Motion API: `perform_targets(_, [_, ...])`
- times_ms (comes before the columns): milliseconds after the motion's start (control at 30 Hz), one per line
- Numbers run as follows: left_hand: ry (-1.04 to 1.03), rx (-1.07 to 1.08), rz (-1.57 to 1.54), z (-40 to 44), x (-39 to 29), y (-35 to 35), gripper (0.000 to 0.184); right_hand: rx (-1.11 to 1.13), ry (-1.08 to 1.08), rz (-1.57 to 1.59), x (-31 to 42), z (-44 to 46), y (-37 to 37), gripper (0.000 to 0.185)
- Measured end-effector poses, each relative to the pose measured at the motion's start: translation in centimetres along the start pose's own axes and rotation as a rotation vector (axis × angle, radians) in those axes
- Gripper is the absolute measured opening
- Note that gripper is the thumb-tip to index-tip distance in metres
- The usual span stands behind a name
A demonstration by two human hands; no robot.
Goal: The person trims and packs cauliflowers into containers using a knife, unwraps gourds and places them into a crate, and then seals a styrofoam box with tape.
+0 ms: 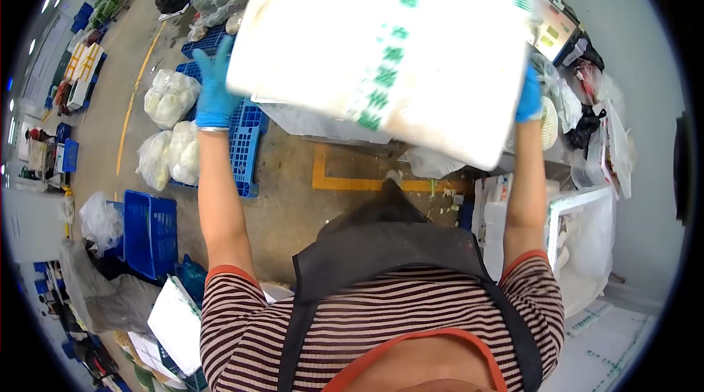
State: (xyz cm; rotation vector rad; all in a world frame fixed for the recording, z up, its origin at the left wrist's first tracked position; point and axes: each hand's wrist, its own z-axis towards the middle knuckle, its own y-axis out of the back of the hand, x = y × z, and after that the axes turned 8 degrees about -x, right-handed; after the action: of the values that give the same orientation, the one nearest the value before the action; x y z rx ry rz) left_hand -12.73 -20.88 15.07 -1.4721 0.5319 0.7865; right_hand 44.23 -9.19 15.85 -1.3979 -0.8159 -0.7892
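Note:
A large white foam box [315, 47] with green printed marks fills the upper middle, raised close to my head and tilted. My left hand [215, 95], in a blue glove, presses against its lower left corner with fingers spread. At the opposite edge, my blue-gloved right hand [529, 95] grips the side, its fingers partly hidden by the box. Behind and below it stands another white box [330, 124]. Glare washes out much of the held box.
Blue pallets [246, 143] with bagged white produce [172, 99] lie to the left. A blue crate [150, 234] stands nearer on that side. Right of me are an open white foam box [583, 205] and plastic bags [565, 102] along the wall. Scraps litter the floor [440, 209].

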Motion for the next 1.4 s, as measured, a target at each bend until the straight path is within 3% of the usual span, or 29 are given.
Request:
perform_targets(33, [-0.354, -0.009, 0.770, 0.4, -1.1, 1.0, 0.083, 0.044, -0.075, 0.029, -2.3, 1.3, -1.5, 0.038])
perform_targets(100, [-0.414, -0.136, 0.935, 1.6, -2.1, 0.8, 0.070, 0.041, -0.163, -0.024, -6.7, 5.5, -2.9, 0.040])
perform_targets(133, [-0.112, -0.262, 0.335, 2.5, -2.1, 0.4, 0.065, -0.001, -0.176, -0.109, -8.6, 7.7, -3.3, 0.042])
perform_targets(200, [-0.028, -0.334, 0.582, 4.2, -1.1, 1.8, 0.056, 0.041, -0.089, -0.490, -12.0, 12.2, -3.1, 0.046])
perform_targets(267, [-0.031, -0.294, 0.695, 7.8, 0.4, 6.9, 0.055, -0.034, -0.224, -0.632, -14.4, 13.5, -4.5, 0.050])
perform_targets(333, [0.018, -0.314, 0.794, 9.7, 2.1, 10.6, 0.057, 0.015, -0.160, -0.617, -16.7, 13.5, -6.1, 0.062])
perform_targets(400, [0.111, -0.287, 0.830, 9.9, 4.3, 12.3, 0.058, 0.032, -0.041, -0.994, -20.1, 13.4, -5.0, 0.078])
perform_targets(467, [0.178, -0.392, 0.879, 10.0, 7.0, 13.7, 0.060, -0.031, 0.043, -1.200, -21.7, 11.0, -5.2, 0.093])
perform_targets(500, [0.206, -0.364, 0.927, 10.5, 7.8, 16.1, 0.061, -0.071, -0.017, -1.048, -21.8, 10.5, -5.2, 0.094])
perform_targets(600, [0.334, -0.421, 0.976, 9.3, 6.6, 12.4, 0.056, -0.061, -0.115, -1.009, -21.4, 10.7, -5.8, 0.094])
perform_targets(733, [0.290, -0.401, 1.027, 8.0, 6.6, 12.2, 0.056, -0.011, -0.059, -1.088, -20.3, 10.2, -6.1, 0.093])
perform_targets(867, [0.438, -0.441, 0.930, 9.1, 6.3, 14.3, 0.061, 0.014, -0.172, -1.106, -19.9, 11.0, -5.9, 0.096])
perform_targets(933, [0.460, -0.464, 0.893, 9.3, 5.8, 14.0, 0.059, 0.101, -0.293, -1.008, -18.3, 11.5, -4.9, 0.099])
perform_targets(967, [0.460, -0.510, 0.894, 9.5, 5.6, 14.1, 0.057, 0.068, -0.197, -0.865, -19.4, 12.3, -2.8, 0.088])
perform_targets(1000, [0.469, -0.555, 0.891, 9.6, 5.4, 13.1, 0.058, 0.000, -0.289, -0.666, -18.9, 13.3, -1.1, 0.074])
perform_targets(1033, [0.380, -0.566, 0.943, 9.3, 5.5, 11.4, 0.049, -0.060, -0.357, -0.642, -17.7, 14.8, 0.8, 0.071])
perform_targets(1067, [0.397, -0.585, 1.006, 9.1, 4.9, 10.8, 0.052, -0.119, -0.428, -0.616, -16.5, 16.7, 2.9, 0.068])
perform_targets(1167, [0.458, -0.659, 1.371, 9.6, 2.7, 8.8, 0.064, -0.257, -0.150, -0.982, -19.6, 24.3, 11.5, 0.061])
perform_targets(1233, [0.164, -0.576, 1.684, 10.3, 1.8, 8.7, 0.061, -0.253, -0.035, -1.228, -21.0, 29.7, 14.0, 0.060])
perform_targets(1300, [-0.141, -0.512, 1.974, 11.0, 2.8, -0.4, 0.058, -0.211, 0.138, -1.374, -24.2, 35.7, 16.3, 0.067])
perform_targets(1400, [-0.155, -0.323, 1.763, 13.5, 7.0, -10.5, 0.052, -0.130, 0.142, -1.514, -25.5, 43.1, 15.3, 0.072])
